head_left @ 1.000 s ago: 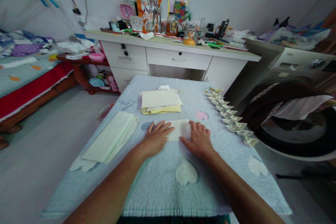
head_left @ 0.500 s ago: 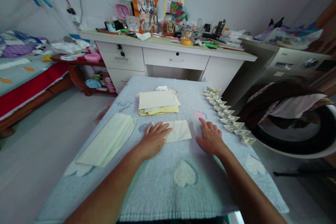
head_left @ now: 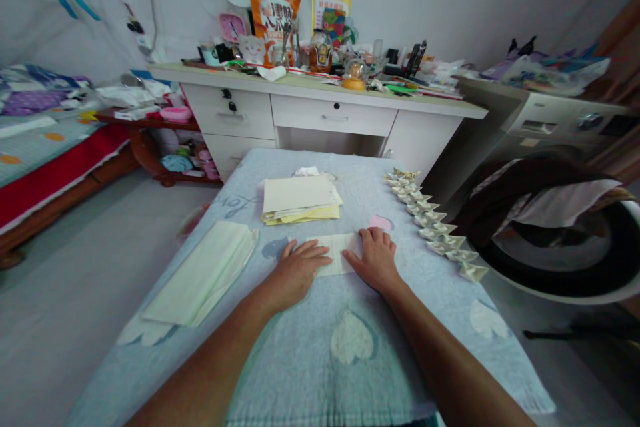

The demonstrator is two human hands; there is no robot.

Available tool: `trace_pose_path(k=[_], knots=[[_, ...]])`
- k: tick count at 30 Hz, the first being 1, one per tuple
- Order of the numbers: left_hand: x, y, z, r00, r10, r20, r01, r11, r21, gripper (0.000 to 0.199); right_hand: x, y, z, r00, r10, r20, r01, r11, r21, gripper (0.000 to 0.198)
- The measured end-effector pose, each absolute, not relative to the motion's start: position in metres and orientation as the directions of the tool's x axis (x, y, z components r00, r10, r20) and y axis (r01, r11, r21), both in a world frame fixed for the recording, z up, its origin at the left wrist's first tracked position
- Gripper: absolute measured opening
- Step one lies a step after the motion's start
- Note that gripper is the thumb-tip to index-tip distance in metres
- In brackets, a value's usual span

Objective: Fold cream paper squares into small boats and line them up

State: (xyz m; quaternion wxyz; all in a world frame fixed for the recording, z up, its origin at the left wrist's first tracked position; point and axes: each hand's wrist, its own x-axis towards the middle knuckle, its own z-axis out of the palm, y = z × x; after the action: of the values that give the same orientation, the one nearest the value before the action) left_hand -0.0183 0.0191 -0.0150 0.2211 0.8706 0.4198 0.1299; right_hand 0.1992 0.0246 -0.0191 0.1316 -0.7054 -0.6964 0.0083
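Note:
A small cream sheet of paper [head_left: 338, 254] lies flat on the cloth-covered table. My left hand [head_left: 299, 271] rests on its left end, fingers stretched out and pointing right. On the right end lies my right hand [head_left: 375, 259], its fingers spread and the thumb reaching in over the paper. Both hands hide the sheet's ends. Just beyond sits a stack of cream and yellow paper [head_left: 299, 197]. Left of my left hand is a long pale green folded paper bundle [head_left: 203, 273]. A row of folded paper pieces [head_left: 434, 223] runs along the table's right side.
The table carries a blue cloth with a heart pattern [head_left: 352, 339]. Behind it stands a white desk [head_left: 335, 113] crowded with an orange snack bag [head_left: 273, 17], a jar [head_left: 321, 51] and a pink clock [head_left: 232, 27]. A washing machine [head_left: 545, 127] with its door open is at right, a bed [head_left: 60, 160] at left.
My right hand has moved left from the bare cloth onto the right end of the cream paper. My left hand stays on the left end. The view has tilted slightly.

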Motion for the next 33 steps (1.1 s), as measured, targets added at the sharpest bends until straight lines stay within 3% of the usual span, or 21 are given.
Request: trace_pose_path(k=[4, 8, 12, 18, 23, 29, 31, 33], knots=[[-0.014, 0.021, -0.019, 0.545, 0.823, 0.16, 0.677, -0.545, 0.495, 0.033, 0.204, 0.024, -0.024, -0.023, 0.986, 0.163, 0.971, 0.061, -0.231, 0.056], [-0.01, 0.022, -0.023, 0.254, 0.921, 0.297, 0.839, -0.362, 0.406, 0.041, 0.207, 0.024, -0.025, -0.057, 0.983, 0.174, 0.955, 0.105, -0.278, 0.051], [-0.008, 0.024, -0.028, 0.128, 0.949, 0.287, 0.916, -0.224, 0.332, 0.044, 0.208, 0.024, -0.025, -0.065, 0.981, 0.182, 0.936, 0.123, -0.329, 0.046], [-0.004, 0.029, -0.028, 0.063, 0.975, 0.212, 0.915, -0.141, 0.378, 0.042, 0.207, 0.023, -0.022, -0.076, 0.982, 0.174, 0.863, 0.152, -0.482, 0.042], [-0.002, 0.03, -0.028, 0.079, 0.969, 0.233, 0.845, -0.189, 0.5, 0.048, 0.206, 0.022, -0.019, -0.057, 0.983, 0.176, 0.757, 0.158, -0.635, 0.06], [-0.002, 0.031, -0.028, 0.054, 0.981, 0.185, 0.581, -0.182, 0.793, 0.072, 0.21, 0.025, -0.019, 0.0, 0.99, 0.14, 0.474, 0.123, -0.872, 0.035], [-0.003, 0.031, -0.027, 0.056, 0.988, 0.141, 0.407, -0.152, 0.901, 0.065, 0.212, 0.025, -0.019, 0.01, 0.991, 0.132, 0.351, 0.12, -0.929, 0.044], [-0.003, 0.032, -0.027, 0.078, 0.993, 0.094, 0.245, -0.11, 0.963, 0.045, 0.214, 0.023, -0.018, -0.017, 0.992, 0.124, 0.237, 0.125, -0.963, 0.052]])
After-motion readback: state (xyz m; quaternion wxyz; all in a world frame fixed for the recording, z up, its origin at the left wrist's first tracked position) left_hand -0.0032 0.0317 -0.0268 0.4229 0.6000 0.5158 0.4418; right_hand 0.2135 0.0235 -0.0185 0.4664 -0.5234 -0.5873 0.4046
